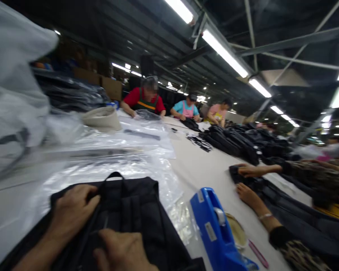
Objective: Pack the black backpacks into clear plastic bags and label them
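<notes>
A black fabric bag (132, 210) with a thin carry loop lies on the table in front of me. My left hand (72, 210) rests on its left side, fingers curled around the bag's edge near the loop. My right hand (121, 250) lies on the bag lower down, its fingers bent and pressing the fabric. Clear plastic bags (107, 165) are spread out under and behind the black bag.
A blue tape dispenser (217, 233) stands right of the bag, a pink pen (258, 254) beside it. A co-worker's hands (248, 182) press dark garments (288, 203) on the right. Piled black bags (237, 141) and several seated workers (144, 99) line the long white table (203, 165).
</notes>
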Action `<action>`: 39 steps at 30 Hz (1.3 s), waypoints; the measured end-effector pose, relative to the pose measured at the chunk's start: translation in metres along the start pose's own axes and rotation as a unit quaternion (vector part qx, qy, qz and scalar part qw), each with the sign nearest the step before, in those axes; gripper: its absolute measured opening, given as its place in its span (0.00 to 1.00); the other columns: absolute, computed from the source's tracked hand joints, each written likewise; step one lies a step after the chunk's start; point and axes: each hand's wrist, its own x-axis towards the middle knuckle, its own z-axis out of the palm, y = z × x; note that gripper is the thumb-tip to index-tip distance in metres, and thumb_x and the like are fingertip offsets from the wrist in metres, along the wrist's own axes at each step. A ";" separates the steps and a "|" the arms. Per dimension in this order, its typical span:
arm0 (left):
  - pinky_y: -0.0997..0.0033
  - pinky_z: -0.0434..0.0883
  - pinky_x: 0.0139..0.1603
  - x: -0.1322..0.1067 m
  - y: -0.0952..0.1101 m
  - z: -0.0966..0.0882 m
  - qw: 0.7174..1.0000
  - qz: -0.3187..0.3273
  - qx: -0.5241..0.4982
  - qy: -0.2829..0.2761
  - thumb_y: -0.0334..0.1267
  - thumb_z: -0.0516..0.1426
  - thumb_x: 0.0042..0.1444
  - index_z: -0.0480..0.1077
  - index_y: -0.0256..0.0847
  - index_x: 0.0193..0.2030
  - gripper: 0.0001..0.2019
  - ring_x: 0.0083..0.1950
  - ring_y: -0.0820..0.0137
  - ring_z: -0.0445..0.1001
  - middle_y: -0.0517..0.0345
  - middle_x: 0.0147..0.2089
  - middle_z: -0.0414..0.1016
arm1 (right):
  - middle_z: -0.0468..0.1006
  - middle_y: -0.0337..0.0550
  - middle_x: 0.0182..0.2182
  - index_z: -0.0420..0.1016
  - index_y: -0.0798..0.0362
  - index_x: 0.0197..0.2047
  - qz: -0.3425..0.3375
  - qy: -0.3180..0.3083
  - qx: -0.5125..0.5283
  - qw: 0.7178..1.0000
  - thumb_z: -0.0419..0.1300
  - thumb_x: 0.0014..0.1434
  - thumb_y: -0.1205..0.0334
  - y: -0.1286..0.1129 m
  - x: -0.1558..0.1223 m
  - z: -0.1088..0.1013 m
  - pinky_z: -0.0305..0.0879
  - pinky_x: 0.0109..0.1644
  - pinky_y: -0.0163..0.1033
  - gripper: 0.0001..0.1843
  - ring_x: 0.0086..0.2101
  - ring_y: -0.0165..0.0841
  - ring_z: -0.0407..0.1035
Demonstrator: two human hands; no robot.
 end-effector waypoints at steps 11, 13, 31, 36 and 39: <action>0.47 0.50 0.59 0.026 0.026 -0.014 0.985 0.057 0.077 -0.142 0.54 0.46 0.58 0.68 0.35 0.47 0.24 0.54 0.56 0.67 0.42 0.50 0.73 | 0.79 0.46 0.33 0.70 0.51 0.46 -0.075 -0.001 0.090 0.993 0.51 0.53 0.60 0.009 0.015 0.009 0.69 0.33 0.39 0.17 0.31 0.40 0.75; 0.50 0.56 0.55 0.032 0.024 -0.013 0.980 0.064 0.094 -0.163 0.56 0.44 0.58 0.70 0.35 0.44 0.26 0.51 0.55 0.69 0.43 0.46 0.74 | 0.79 0.44 0.31 0.71 0.52 0.47 -0.055 -0.025 0.132 0.989 0.52 0.54 0.59 0.008 0.017 -0.003 0.68 0.32 0.37 0.18 0.29 0.38 0.74; 0.61 0.62 0.32 -0.001 0.033 -0.011 0.978 0.163 0.093 0.094 0.47 0.58 0.52 0.65 0.39 0.25 0.14 0.30 0.61 0.69 0.54 0.25 0.69 | 0.67 0.49 0.56 0.70 0.49 0.53 -0.124 -0.253 -0.054 0.958 0.63 0.50 0.61 0.104 0.223 -0.030 0.56 0.58 0.43 0.25 0.56 0.41 0.60; 0.61 0.62 0.32 0.000 0.033 -0.010 0.979 0.164 0.083 0.089 0.47 0.59 0.50 0.64 0.39 0.25 0.14 0.29 0.62 0.68 0.55 0.25 0.68 | 0.53 0.53 0.63 0.57 0.47 0.62 -0.146 -0.294 -0.121 0.937 0.54 0.59 0.52 0.103 0.216 -0.015 0.49 0.59 0.56 0.29 0.61 0.49 0.47; 0.61 0.62 0.31 0.001 0.032 -0.009 0.979 0.164 0.081 0.093 0.47 0.59 0.50 0.64 0.40 0.24 0.14 0.29 0.62 0.68 0.55 0.25 0.68 | 0.49 0.59 0.63 0.53 0.50 0.64 -0.142 -0.281 -0.138 0.939 0.52 0.59 0.45 0.102 0.220 -0.007 0.49 0.57 0.62 0.34 0.61 0.55 0.44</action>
